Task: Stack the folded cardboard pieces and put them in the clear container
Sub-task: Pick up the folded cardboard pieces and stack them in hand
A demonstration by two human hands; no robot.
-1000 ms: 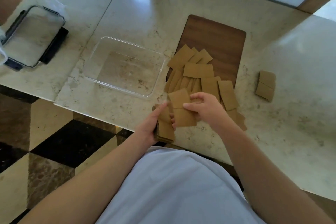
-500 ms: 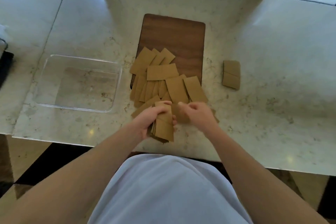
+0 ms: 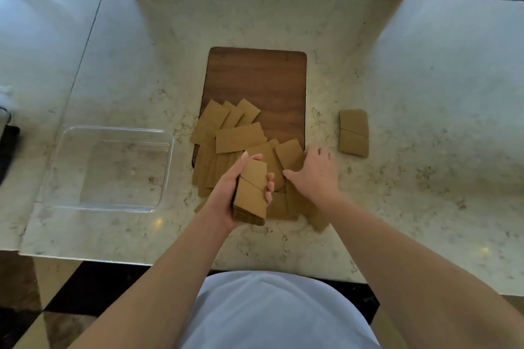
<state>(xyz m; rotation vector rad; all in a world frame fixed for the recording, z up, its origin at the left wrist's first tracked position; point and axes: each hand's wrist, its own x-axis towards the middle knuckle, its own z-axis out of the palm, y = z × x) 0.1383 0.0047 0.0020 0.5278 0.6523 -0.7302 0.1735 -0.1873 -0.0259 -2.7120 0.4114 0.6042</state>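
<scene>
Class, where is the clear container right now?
The clear container sits empty on the counter, left of the cardboard pile and wooden board.

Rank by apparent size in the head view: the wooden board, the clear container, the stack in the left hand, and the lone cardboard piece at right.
1. clear container
2. wooden board, partly covered by loose cardboard, so close to unsure
3. stack in the left hand, nearer the camera
4. lone cardboard piece
</scene>
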